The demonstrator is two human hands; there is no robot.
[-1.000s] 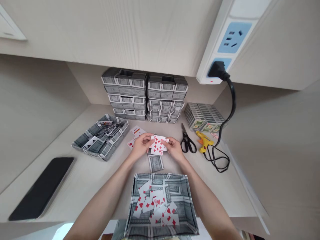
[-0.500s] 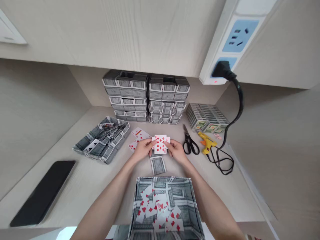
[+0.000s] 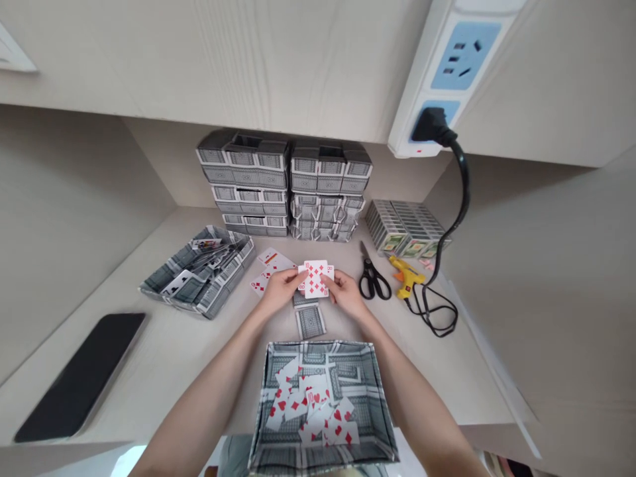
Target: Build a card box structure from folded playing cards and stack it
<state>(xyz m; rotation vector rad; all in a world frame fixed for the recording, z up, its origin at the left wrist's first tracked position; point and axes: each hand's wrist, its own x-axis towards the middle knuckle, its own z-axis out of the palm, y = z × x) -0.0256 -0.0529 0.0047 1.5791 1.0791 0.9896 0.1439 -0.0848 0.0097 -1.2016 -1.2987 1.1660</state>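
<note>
A ten of diamonds playing card (image 3: 317,281) lies upright across a sideways card marked 8, which shows at both sides. My left hand (image 3: 279,289) pinches the left end of these cards, and my right hand (image 3: 346,293) grips the right end. Just below them, a grey-backed card piece (image 3: 311,322) rests on the desk, joined by another partly under my hands. Several loose red-suit cards (image 3: 271,265) lie face up behind my left hand. Between my forearms sits a box made of cards (image 3: 368,391), with cut red card pieces (image 3: 318,401) inside.
Left stands a card-made tray (image 3: 223,291) of cards, with a black phone-like slab (image 3: 82,377) nearer. Stacked card-made boxes (image 3: 251,172) line the back. Scissors (image 3: 373,281), a yellow glue gun (image 3: 408,275) with its cord, and packed card decks (image 3: 407,228) are right. A power strip (image 3: 447,79) hangs above.
The whole view has shifted a little, so everything sits slightly higher and further left. Both hands keep hold of the crossed cards, with little other change.
</note>
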